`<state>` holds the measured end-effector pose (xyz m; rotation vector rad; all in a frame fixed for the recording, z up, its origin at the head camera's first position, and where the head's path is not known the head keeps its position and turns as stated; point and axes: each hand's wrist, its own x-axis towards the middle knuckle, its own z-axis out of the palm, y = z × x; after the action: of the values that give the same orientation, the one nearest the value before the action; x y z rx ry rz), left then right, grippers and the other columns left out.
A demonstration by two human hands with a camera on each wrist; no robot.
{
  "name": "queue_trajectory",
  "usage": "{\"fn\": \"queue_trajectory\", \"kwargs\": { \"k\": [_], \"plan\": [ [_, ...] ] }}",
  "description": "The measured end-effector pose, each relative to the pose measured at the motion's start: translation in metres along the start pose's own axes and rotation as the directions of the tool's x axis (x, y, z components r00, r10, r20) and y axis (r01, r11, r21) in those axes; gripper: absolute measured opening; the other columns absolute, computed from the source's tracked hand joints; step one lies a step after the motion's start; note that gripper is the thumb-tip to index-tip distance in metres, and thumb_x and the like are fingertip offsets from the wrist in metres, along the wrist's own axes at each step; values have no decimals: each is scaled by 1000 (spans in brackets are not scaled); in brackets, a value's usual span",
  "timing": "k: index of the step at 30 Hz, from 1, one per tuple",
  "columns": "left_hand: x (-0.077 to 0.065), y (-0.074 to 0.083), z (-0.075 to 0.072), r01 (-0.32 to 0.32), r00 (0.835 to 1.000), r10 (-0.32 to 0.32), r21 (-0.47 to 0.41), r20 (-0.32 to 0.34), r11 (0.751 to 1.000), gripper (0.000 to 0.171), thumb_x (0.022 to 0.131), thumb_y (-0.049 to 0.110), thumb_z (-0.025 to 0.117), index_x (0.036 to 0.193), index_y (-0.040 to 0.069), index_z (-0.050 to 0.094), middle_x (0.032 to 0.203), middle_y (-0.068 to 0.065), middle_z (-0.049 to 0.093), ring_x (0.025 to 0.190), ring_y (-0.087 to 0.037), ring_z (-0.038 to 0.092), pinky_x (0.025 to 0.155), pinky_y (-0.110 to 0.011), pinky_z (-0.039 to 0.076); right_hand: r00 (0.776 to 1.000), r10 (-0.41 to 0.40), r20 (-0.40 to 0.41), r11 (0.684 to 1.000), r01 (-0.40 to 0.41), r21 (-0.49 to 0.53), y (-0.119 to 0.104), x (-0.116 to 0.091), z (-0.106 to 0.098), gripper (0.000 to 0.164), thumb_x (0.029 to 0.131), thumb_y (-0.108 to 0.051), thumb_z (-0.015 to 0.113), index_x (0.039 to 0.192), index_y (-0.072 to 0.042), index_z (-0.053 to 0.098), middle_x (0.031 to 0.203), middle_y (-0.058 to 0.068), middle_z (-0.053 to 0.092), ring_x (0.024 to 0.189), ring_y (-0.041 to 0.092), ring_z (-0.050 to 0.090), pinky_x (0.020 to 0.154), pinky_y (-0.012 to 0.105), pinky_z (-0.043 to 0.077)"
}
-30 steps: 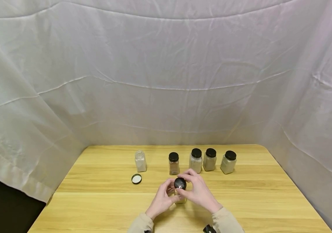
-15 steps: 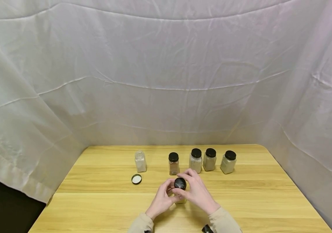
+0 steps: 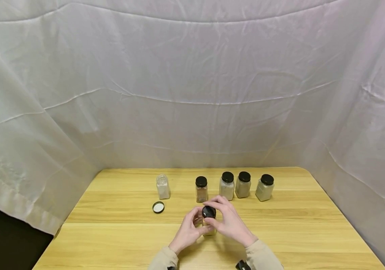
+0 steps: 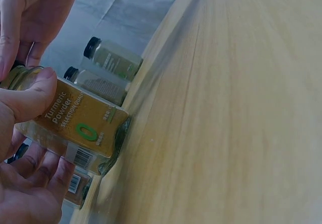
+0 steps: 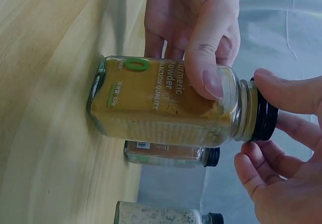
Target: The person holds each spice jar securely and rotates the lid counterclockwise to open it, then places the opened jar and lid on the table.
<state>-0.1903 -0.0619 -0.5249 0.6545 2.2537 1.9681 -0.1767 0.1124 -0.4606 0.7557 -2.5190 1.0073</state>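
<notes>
A square glass jar of turmeric powder (image 5: 166, 100) stands upright on the table, its label readable in both wrist views. My left hand (image 3: 188, 230) grips the jar's body, thumb on one side and fingers round the other. Above it my right hand (image 3: 229, 221) pinches the black lid (image 5: 265, 117) between thumb and fingers. Glass threads (image 5: 245, 110) show just under the lid, which sits over the jar's mouth.
Behind the hands stands a capped jar of brown powder (image 3: 201, 191), with capped jars (image 3: 226, 189) to its right. At the left, an uncapped jar (image 3: 163, 187) of white contents stands behind a loose upturned lid (image 3: 158, 207). A pale curtain (image 3: 192, 123) encloses the wooden table (image 3: 111, 240).
My right hand's fingers and wrist shift slightly round the lid, first one way, then back. The jar and my left hand stay in place.
</notes>
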Motion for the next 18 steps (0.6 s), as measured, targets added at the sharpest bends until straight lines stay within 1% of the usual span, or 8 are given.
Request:
{"fn": "queue_trajectory", "kwargs": {
  "k": [6, 10, 13, 18],
  "plan": [
    [-1, 2, 0, 18, 1000, -18, -3, 3, 1000, 46, 86, 13, 80, 126, 3, 60, 118, -15, 68, 109, -5, 62, 110, -23, 47, 999, -12, 35, 999, 10, 48, 1, -1, -3, 46, 80, -10, 80, 125, -11, 69, 119, 0, 66, 111, 18, 57, 95, 41, 52],
    [-1, 2, 0, 23, 1000, -23, 8, -2, 1000, 47, 86, 14, 80, 127, 5, 60, 118, -13, 68, 110, -7, 62, 111, -26, 47, 998, -47, 48, 996, 43, 84, 4, -2, -3, 45, 83, -7, 76, 127, -12, 68, 121, 1, 64, 113, 18, 56, 96, 41, 53],
    [-2, 3, 0, 32, 999, -31, 15, -5, 999, 50, 86, 15, 80, 130, 5, 59, 119, -12, 67, 110, -9, 61, 110, -28, 47, 996, -69, 58, 990, 61, 124, 7, -3, -4, 43, 87, -7, 73, 129, -14, 67, 124, 2, 63, 114, 18, 54, 97, 39, 52],
    [-2, 4, -1, 41, 999, -41, 27, -6, 999, 54, 86, 18, 81, 134, 5, 58, 120, -11, 67, 113, -14, 61, 113, -41, 48, 993, -94, 65, 972, 78, 223, 11, -4, -6, 38, 93, -9, 67, 130, -12, 66, 126, 6, 60, 118, 15, 52, 99, 34, 50]
  ]
}}
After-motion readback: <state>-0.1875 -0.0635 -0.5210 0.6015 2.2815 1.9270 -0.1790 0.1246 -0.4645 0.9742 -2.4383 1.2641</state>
